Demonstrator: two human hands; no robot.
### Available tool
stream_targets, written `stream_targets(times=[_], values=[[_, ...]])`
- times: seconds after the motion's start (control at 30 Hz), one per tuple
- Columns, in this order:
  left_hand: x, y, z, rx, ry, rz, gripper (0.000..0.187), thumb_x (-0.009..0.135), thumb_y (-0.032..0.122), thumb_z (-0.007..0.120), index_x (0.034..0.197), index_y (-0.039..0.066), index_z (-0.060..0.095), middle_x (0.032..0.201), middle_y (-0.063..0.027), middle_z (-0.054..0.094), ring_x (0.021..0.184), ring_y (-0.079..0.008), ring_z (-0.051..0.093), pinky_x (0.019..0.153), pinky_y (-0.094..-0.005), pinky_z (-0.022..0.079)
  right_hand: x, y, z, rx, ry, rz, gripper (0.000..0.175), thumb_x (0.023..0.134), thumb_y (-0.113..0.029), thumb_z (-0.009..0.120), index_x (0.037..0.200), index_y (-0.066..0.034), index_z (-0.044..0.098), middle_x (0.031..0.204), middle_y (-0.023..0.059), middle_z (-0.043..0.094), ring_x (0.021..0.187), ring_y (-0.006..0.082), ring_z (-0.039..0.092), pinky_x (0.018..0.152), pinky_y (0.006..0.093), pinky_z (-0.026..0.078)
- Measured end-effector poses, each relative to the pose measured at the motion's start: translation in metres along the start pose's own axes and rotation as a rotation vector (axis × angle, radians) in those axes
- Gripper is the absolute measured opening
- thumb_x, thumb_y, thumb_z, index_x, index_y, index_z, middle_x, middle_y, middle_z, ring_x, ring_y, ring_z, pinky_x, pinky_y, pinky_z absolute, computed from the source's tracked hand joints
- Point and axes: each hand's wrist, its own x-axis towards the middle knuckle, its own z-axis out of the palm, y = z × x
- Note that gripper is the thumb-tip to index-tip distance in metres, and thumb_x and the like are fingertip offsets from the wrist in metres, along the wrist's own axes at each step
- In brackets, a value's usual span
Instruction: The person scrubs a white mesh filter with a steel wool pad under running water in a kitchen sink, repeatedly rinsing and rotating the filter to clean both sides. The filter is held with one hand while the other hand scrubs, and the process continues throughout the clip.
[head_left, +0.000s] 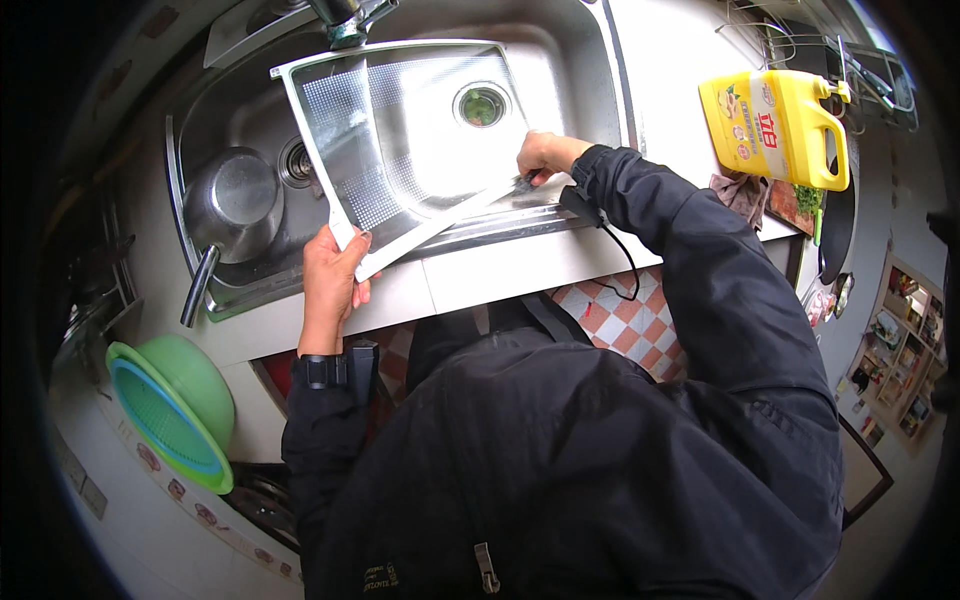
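Observation:
A glass refrigerator shelf with a white plastic frame (442, 223) lies tilted over the double-bowl stainless steel sink (587, 71). My left hand (330, 274) grips the frame's near left corner. At the near right corner, my right hand (547, 156) is closed on a dark scrubber (527, 181) that touches the frame; its exact kind is hard to tell. Through the glass, a drain with green scraps (481, 106) shows in the right bowl. The faucet (346, 26) stands just beyond the shelf's far edge.
An upturned metal pan (238, 202) sits in the left bowl, its handle over the rim. Green and blue basins (180, 409) stand at lower left. A yellow detergent jug (776, 127), a cloth (742, 196), a cutting board with greens (793, 206) and a wire rack (780, 37) are on the right.

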Motion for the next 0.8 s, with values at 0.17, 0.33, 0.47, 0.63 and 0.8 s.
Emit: stream_targets(times=[0.17,0.33,0.47,0.63,0.8], values=[[0.0,0.002,0.0,0.039,-0.009,0.001,0.011,0.088,0.008,0.058,0.087,0.0,0.05,0.055,-0.0122,0.057,0.028,-0.0115,0.043,0.024,-0.0225,0.028,-0.021,-0.01,0.009,0.181,-0.112,-0.165,0.011,0.076,0.001,0.059,0.068,0.007,0.062,0.067,0.0136,0.063,0.048,0.0151,0.061,0.046,0.0273,0.051],[0.001,0.0,0.001,0.022,-0.033,-0.007,0.01,0.09,0.011,0.057,0.089,0.003,0.052,0.055,-0.012,0.058,0.027,-0.0112,0.044,0.024,-0.0212,0.028,0.022,0.022,-0.014,-0.368,0.031,0.074,0.021,0.081,-0.005,0.058,0.063,-0.0098,0.067,0.06,0.0049,0.067,0.056,0.0098,0.067,0.054,0.0257,0.052],[0.002,-0.001,0.004,0.024,-0.038,-0.036,0.011,0.09,0.011,0.057,0.089,0.002,0.051,0.055,-0.013,0.058,0.027,-0.0118,0.044,0.024,-0.0217,0.028,0.089,0.052,-0.016,-0.507,0.027,0.018,0.022,0.082,-0.003,0.053,0.064,-0.0049,0.064,0.062,0.0079,0.066,0.06,0.0126,0.068,0.058,0.0263,0.053],[0.003,0.004,0.003,0.046,-0.041,-0.045,0.014,0.089,0.011,0.058,0.088,-0.001,0.049,0.056,-0.0147,0.058,0.027,-0.0134,0.043,0.024,-0.024,0.028,0.093,0.032,-0.003,-0.12,-0.214,0.136,0.017,0.081,0.003,0.05,0.066,0.0027,0.058,0.068,0.0149,0.064,0.056,0.0169,0.066,0.057,0.0282,0.052],[0.002,0.004,-0.001,0.008,-0.058,-0.036,0.014,0.089,0.011,0.058,0.087,-0.001,0.05,0.056,-0.0146,0.058,0.028,-0.0132,0.043,0.024,-0.0239,0.028,0.005,-0.012,0.011,0.095,-0.186,-0.147,0.015,0.079,0.004,0.056,0.065,0.0039,0.059,0.063,0.0128,0.056,0.051,0.0149,0.057,0.057,0.0213,0.052]])
